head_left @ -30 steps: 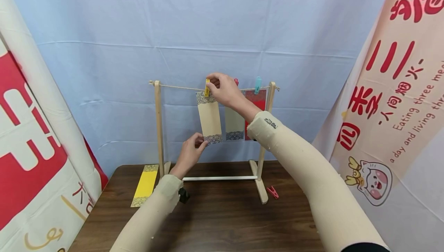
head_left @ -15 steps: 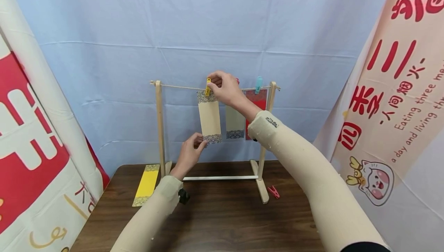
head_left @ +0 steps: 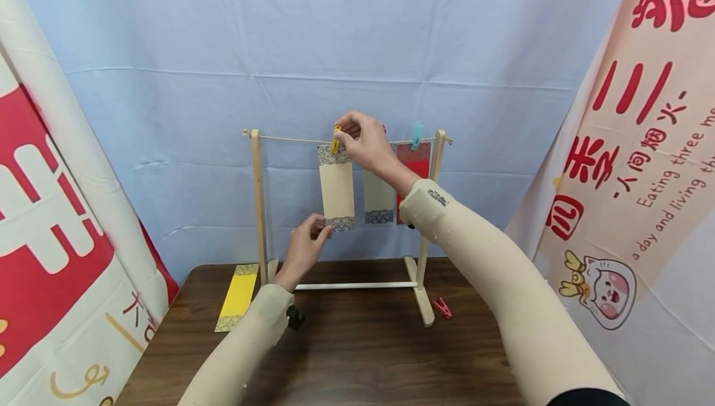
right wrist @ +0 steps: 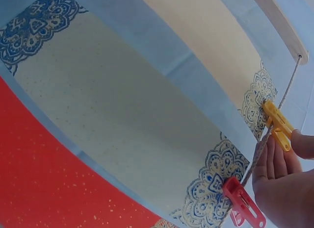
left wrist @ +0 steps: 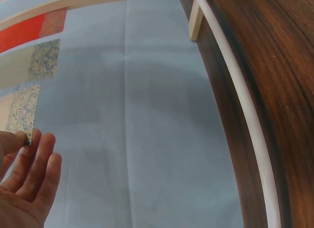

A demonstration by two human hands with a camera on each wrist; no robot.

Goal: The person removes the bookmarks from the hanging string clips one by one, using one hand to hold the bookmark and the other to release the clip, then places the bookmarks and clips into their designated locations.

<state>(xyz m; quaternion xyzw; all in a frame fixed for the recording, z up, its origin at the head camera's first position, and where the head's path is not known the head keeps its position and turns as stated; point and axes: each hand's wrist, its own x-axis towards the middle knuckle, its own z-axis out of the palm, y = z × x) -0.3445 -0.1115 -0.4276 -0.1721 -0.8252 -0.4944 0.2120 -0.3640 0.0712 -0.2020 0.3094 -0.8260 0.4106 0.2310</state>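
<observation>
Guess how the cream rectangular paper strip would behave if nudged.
The strip looks thin, so probably light and bendy. With one yellow plastic clip at its top, its lower end might swing if the left hand let go.

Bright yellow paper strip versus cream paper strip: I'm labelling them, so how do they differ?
The bright yellow paper strip lies flat on the brown wood-grain table, while the cream paper strip hangs clipped by a yellow plastic clothespin. The left hand pinches the cream strip's lower corner; neither hand touches the yellow strip. Both are long rectangles with patterned bands at each end.
</observation>
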